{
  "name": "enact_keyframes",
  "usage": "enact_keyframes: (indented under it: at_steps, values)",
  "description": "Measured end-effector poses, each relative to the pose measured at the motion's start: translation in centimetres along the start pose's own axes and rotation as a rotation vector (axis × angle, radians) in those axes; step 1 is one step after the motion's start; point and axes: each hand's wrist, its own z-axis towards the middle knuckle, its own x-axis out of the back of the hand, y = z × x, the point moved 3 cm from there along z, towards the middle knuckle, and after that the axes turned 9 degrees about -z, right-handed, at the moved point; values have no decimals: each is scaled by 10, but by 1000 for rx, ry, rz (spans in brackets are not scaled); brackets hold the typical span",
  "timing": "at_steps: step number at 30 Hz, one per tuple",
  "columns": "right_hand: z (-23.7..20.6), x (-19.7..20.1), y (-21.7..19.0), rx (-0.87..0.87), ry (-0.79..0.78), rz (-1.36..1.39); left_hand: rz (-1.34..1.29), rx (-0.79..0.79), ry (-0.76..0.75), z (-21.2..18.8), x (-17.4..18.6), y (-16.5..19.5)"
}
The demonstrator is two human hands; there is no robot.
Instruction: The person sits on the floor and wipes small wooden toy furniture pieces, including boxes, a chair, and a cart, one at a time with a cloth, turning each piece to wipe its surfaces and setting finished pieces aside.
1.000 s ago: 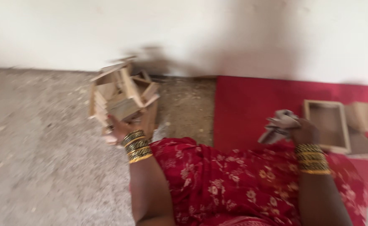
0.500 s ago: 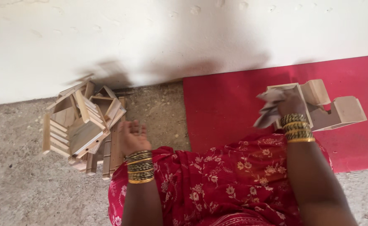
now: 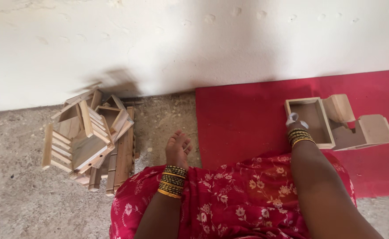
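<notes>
open left hand (image 3: 178,149) hangs just right of the wooden pieces pile (image 3: 90,139); right hand (image 3: 294,121) grasps a pale scrap (image 3: 292,118).

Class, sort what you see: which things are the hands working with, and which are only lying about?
In hand:
right hand, mostly hidden, with a grey scrap
open wooden box
left hand, bare, beside the pile of wooden pieces

Lying about:
red mat
curved wooden blocks

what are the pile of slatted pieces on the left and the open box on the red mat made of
The pile of pale slatted pieces looks like raw, unpainted wood: light tan, with visible grain and sawn edges. The open rectangular box on the red mat seems the same bare wood, smoother, no varnish shine. The mat looks like matte fabric or felt, though that is uncertain.
</notes>
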Motion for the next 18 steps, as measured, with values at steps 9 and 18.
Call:
enact_keyframes:
  at_steps: [9,18]
  values:
    - [-3,11,-10,19,33,255,173,52,-58,13,5,-31]
    - [-79,6,-49,871,-384,1815,329,292,-241,10,-12,-82]
